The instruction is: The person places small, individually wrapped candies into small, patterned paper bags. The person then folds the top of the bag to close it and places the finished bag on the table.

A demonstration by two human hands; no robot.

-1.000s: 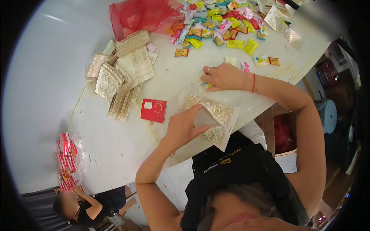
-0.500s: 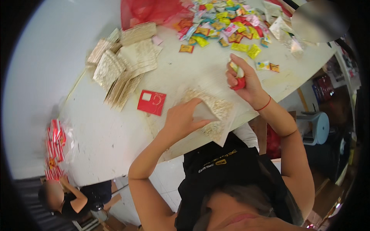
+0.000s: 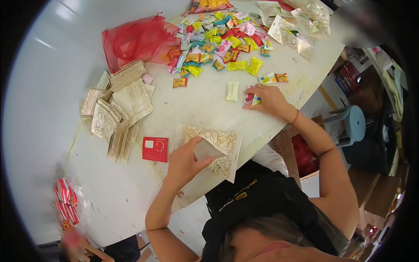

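My left hand (image 3: pixel 185 161) holds a patterned cream-and-gold paper bag (image 3: pixel 224 168) near the table's front edge. Thumb and index finger are spread at its mouth, keeping it apart, while the other fingers are partly hidden. To the right and farther back, my right hand (image 3: pixel 271 101) is low over the table, its fingertips closed on small wrapped candies (image 3: pixel 252 98) in white, pink and blue wrappers. A pale yellow wrapped candy (image 3: pixel 232 91) lies just left of those fingers. Beyond the hand lie a white-and-blue candy (image 3: pixel 267 78) and an orange one (image 3: pixel 282 77).
A heap of colourful wrapped candies (image 3: pixel 218 48) covers the far table, beside a red mesh bag (image 3: pixel 135 41). Folded paper bags (image 3: pixel 120 109) pile at left near a red card (image 3: pixel 155 149). More bags (image 3: pixel 290 32) lie far right. Another person sits at lower left.
My right hand has come down from a raised fist to the tabletop, and the pale candy now lies there. My left hand still holds the paper bag. The whole view has shifted.
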